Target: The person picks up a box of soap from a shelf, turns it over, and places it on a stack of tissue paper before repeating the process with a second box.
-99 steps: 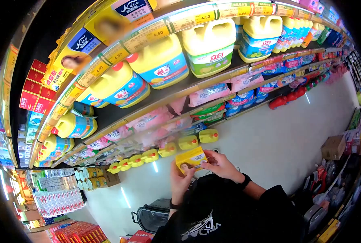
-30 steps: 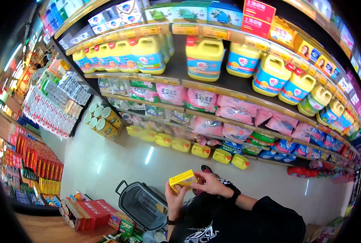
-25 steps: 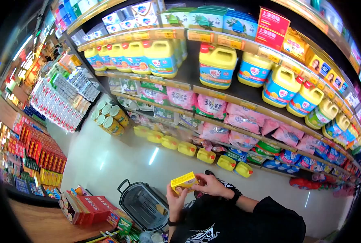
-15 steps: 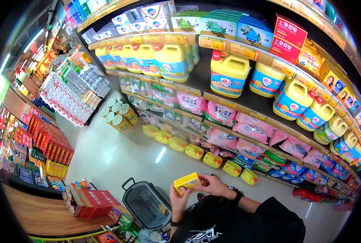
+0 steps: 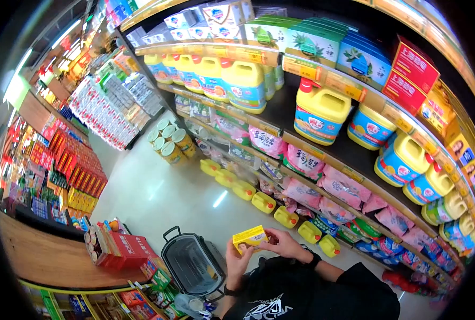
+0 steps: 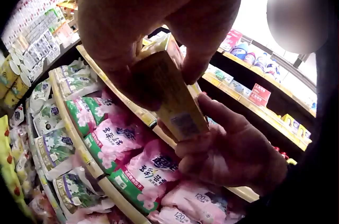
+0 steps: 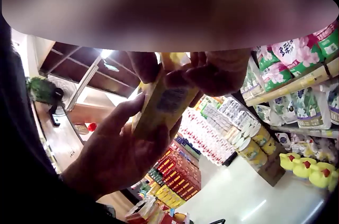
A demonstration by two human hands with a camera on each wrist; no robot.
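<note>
Head view: curled fingers of the left hand (image 5: 238, 260) and right hand (image 5: 288, 246) gripped a small yellow cardboard box (image 5: 250, 236), not set down, right of the dark-grey plastic basket (image 5: 181, 256).

left hand (image 5: 238, 260) raised, gripping | right hand (image 5: 283, 246) beside it, fingers bent

There are two hands (image 5: 238, 258) — one held yellow box (image 5: 249, 238), one basket (image 5: 190, 261), seven yellow floor jugs (image 5: 286, 217).
</note>
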